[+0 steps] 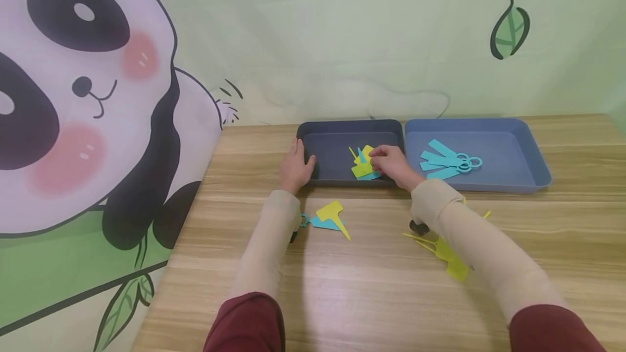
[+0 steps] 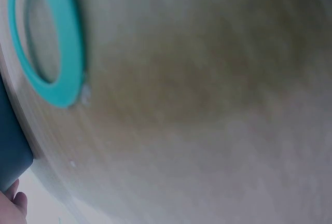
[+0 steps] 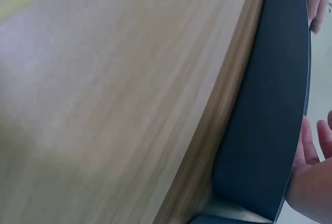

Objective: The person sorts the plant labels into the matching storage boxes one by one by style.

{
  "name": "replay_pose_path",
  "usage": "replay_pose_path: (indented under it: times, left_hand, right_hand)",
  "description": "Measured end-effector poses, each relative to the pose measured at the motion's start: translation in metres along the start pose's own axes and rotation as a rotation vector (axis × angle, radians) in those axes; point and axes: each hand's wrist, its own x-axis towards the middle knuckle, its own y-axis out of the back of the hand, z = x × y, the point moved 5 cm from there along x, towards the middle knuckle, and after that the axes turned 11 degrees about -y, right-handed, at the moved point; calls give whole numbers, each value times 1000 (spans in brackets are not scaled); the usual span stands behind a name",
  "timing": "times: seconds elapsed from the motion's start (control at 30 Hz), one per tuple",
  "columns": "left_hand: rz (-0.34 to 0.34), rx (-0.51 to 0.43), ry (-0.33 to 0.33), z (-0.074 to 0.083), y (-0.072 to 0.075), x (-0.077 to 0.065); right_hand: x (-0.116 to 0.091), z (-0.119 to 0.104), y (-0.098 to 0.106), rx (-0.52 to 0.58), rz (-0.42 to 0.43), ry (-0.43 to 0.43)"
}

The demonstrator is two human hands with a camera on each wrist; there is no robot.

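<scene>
Flat tags [image 1: 362,171] in shallow tray [image 1: 327,159], far edge of wood-grained table [image 1: 352,297]
Left hand [image 1: 295,168], thumb spread; right hand [image 1: 391,162], grip unclear.

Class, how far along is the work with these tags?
Apparently done: turquoise ring tags lie grouped in the blue tray. In hand: the right hand is at the yellow and turquoise pile in the dark tray, the left hand at its rim. Apparently left: the yellow tag and turquoise tag on the table, plus yellow tags by the right sleeve.
</scene>
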Motion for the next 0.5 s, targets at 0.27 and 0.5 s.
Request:
replay_pose_path:
  times: [0.27,0.5]
  left_hand:
    - [7,6,-3,-1,0,0]
    - [5,-5,-4,-1,0,0]
  right_hand:
    - [-20,-13,-14,-135,63,205]
    - [-38,-20,-36,-333,80,469]
